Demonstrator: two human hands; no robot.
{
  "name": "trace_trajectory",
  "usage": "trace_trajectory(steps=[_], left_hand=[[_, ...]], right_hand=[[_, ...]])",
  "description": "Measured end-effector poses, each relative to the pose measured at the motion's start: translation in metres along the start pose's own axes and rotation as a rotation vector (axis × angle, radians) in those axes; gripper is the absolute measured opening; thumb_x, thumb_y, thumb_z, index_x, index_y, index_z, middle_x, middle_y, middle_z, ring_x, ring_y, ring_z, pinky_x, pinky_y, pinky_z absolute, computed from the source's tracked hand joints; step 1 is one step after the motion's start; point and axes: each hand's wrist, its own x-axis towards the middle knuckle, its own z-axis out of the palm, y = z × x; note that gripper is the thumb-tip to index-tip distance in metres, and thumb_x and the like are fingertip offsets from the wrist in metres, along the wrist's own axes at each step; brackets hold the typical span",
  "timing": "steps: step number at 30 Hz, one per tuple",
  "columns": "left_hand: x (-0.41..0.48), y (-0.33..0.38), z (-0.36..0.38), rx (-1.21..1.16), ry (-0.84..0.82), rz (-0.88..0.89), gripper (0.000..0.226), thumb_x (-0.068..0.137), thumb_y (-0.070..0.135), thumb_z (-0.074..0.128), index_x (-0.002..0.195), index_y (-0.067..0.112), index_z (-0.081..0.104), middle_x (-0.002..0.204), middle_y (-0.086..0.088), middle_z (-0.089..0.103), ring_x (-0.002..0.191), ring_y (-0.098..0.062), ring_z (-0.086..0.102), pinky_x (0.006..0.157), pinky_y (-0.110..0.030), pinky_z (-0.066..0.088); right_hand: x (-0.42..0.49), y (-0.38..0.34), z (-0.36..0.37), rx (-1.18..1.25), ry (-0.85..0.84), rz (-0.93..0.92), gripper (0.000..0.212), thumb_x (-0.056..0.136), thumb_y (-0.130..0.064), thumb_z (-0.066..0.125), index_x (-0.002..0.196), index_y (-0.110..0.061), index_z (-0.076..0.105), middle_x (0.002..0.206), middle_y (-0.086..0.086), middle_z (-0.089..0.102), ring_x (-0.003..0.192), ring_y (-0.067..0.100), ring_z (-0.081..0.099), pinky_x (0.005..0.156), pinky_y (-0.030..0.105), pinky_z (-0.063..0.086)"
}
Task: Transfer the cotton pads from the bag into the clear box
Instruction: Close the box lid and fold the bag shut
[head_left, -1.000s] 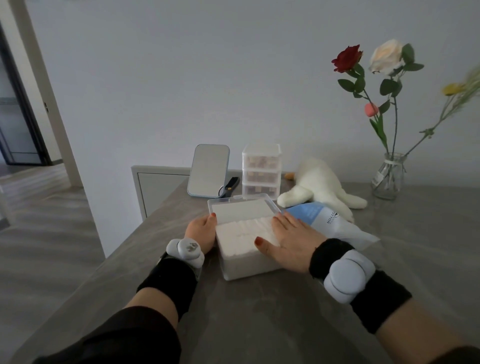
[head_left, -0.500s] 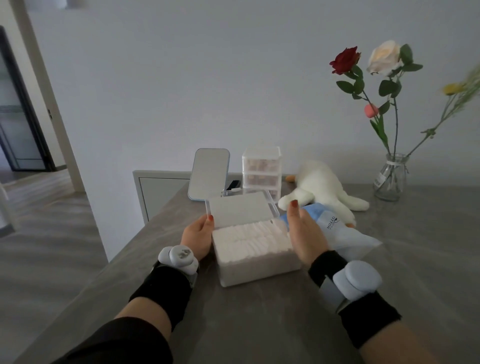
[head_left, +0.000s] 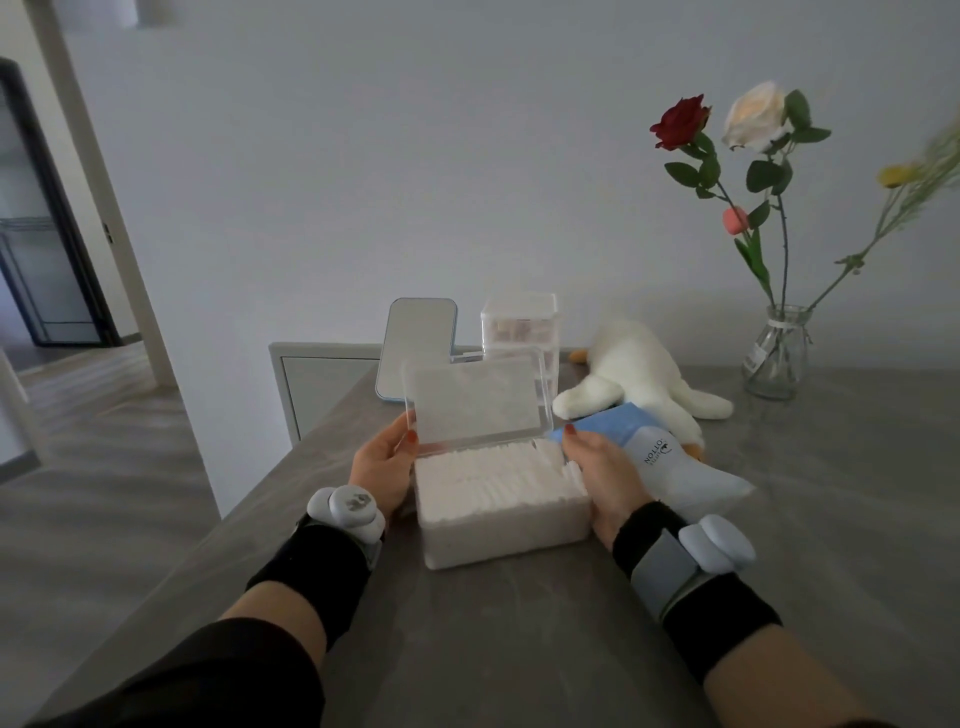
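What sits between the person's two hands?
Head view: the clear plastic box, filled with white cotton pads, lid raised, between left hand and right hand.

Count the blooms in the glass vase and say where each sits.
4: red rose top left; white rose right of it; pink bud lower down; yellow bloom near the right edge. More may be cut off there.

Both forearms reach forward, roughly parallel. The left hand (head_left: 382, 465) pinches the lid (head_left: 475, 400) at its left edge, thumb in front. The right hand (head_left: 605, 480) stands on its edge, fingers straight and pointing forward.
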Motion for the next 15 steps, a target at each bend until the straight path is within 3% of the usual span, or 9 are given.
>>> trace_trajectory(steps=[2, 4, 7, 10, 12, 15], left_hand=[[-0.002, 0.001, 0.000, -0.042, -0.032, -0.023, 0.031, 0.101, 0.015, 0.049, 0.126, 0.025, 0.064, 0.103, -0.008, 0.075, 0.100, -0.026, 0.070, 0.098, -0.047, 0.050], [-0.002, 0.003, 0.001, -0.064, -0.037, -0.040, 0.031, 0.102, 0.013, 0.048, 0.128, 0.021, 0.062, 0.097, -0.009, 0.076, 0.095, -0.025, 0.072, 0.095, -0.045, 0.053], [-0.001, 0.004, 0.003, -0.062, -0.030, -0.035, 0.030, 0.101, 0.013, 0.049, 0.128, 0.018, 0.063, 0.092, -0.005, 0.077, 0.089, -0.020, 0.073, 0.086, -0.035, 0.057], [0.000, 0.004, 0.003, -0.060, -0.023, -0.025, 0.029, 0.101, 0.013, 0.050, 0.126, 0.016, 0.064, 0.088, -0.001, 0.077, 0.081, -0.013, 0.073, 0.072, -0.022, 0.057], [0.000, 0.006, 0.003, -0.067, -0.020, -0.029, 0.028, 0.101, 0.012, 0.050, 0.125, 0.016, 0.064, 0.085, 0.000, 0.076, 0.074, -0.009, 0.072, 0.067, -0.019, 0.056], [0.000, 0.007, 0.003, -0.050, -0.023, -0.019, 0.030, 0.100, 0.013, 0.050, 0.127, 0.014, 0.063, 0.097, -0.008, 0.075, 0.078, -0.009, 0.073, 0.075, -0.022, 0.058]], right_hand=[[0.001, -0.001, 0.000, -0.098, 0.054, -0.086, 0.022, 0.095, -0.029, 0.054, 0.095, -0.009, 0.063, 0.084, 0.004, 0.064, 0.084, 0.018, 0.058, 0.076, 0.024, 0.045], [-0.004, -0.005, -0.002, -0.265, 0.149, -0.257, 0.012, 0.097, -0.022, 0.054, 0.097, -0.015, 0.064, 0.087, -0.006, 0.064, 0.084, 0.011, 0.058, 0.075, 0.015, 0.045], [-0.014, -0.009, -0.004, -0.564, 0.071, -0.510, 0.024, 0.099, -0.019, 0.049, 0.111, -0.007, 0.067, 0.108, -0.002, 0.066, 0.107, 0.013, 0.057, 0.096, 0.023, 0.040], [-0.019, -0.008, -0.003, -0.935, -0.165, -0.494, 0.044, 0.103, -0.029, 0.033, 0.133, -0.005, 0.054, 0.142, 0.004, 0.051, 0.139, 0.020, 0.034, 0.117, 0.030, 0.015], [-0.020, -0.011, -0.003, -1.049, -0.172, -0.487, 0.060, 0.097, -0.042, 0.020, 0.143, -0.012, 0.045, 0.153, -0.001, 0.037, 0.147, 0.014, 0.017, 0.120, 0.032, 0.001], [-0.020, -0.010, -0.002, -1.092, -0.121, -0.558, 0.067, 0.090, -0.044, 0.013, 0.144, -0.018, 0.045, 0.153, -0.007, 0.036, 0.148, 0.011, 0.011, 0.121, 0.038, 0.002]])
